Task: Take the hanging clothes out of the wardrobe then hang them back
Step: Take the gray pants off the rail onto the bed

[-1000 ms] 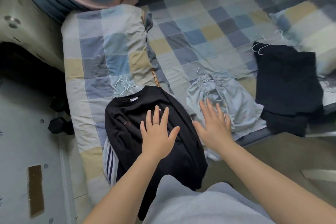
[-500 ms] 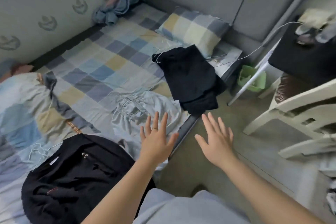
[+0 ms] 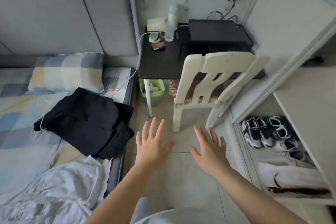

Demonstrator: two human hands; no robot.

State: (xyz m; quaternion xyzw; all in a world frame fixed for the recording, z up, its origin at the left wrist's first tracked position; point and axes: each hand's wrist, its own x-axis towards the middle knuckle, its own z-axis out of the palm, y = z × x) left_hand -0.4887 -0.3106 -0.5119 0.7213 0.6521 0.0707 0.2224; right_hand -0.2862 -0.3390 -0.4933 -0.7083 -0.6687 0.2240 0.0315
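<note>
- Left hand: lower centre of frame, palm down, fingers straight and spread, holding nothing. It hovers over the floor just beside the bed edge. A ring sits on one finger.
- Right hand: just right of the left hand, the two apart. Palm down, fingers spread, nothing held. Slightly blurred.
- Dark clothes: a folded pile on the bed, centre left, its right corner hanging over the bed edge. A thin white wire shows at its left edge. Near the left hand, not touching it.
- Pale garment: crumpled on the bed, lower left, just below the dark pile.
- Wardrobe: right side of frame, standing open. On its bottom shelf lie sneakers and, lower down, a white cloth. No hanging rail is in view.
- Checked pillow: at the head of the bed, mid left, against a grey padded headboard.
- Black side table: upper centre. It carries a bottle, small items too blurred to name, and a black box.
- White chair: pushed up to the table, its back towards the camera.
- Green bin: under the table, beside a white table leg.
</note>
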